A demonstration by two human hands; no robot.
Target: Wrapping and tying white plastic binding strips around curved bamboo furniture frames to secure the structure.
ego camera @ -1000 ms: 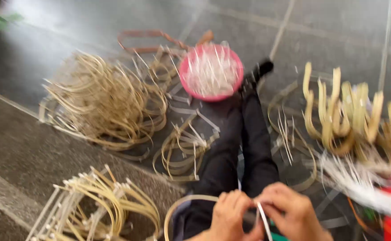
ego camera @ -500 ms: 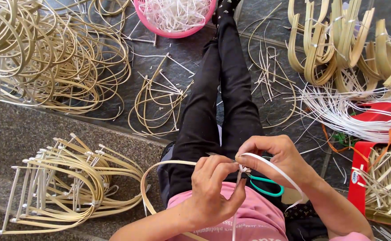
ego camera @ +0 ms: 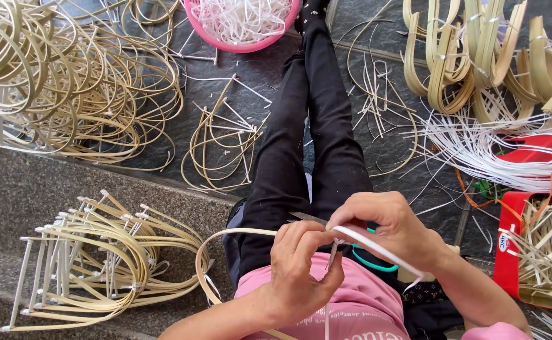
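I sit on a stone step with my legs in black trousers stretched out ahead. My left hand (ego camera: 298, 267) pinches the end of a curved bamboo hoop (ego camera: 216, 242) that arcs off to the left over my lap. My right hand (ego camera: 386, 226) grips a flat white plastic strip (ego camera: 380, 249) at the same spot, fingers against the left hand. A thin metal blade (ego camera: 307, 218) pokes out between the two hands. Teal-handled scissors (ego camera: 370, 264) lie on my lap under the right hand.
A stack of bound bamboo frames (ego camera: 93, 258) rests on the step at left. Loose bamboo hoops (ego camera: 68, 82) cover the floor at upper left. A pink basin (ego camera: 244, 25) holds white strips. Wide bamboo bends (ego camera: 477, 56), white strips (ego camera: 496, 151) and a red crate (ego camera: 528, 252) lie at right.
The view has tilted down toward my lap. Both hands stay together on the hoop and strip, now closer to my body.
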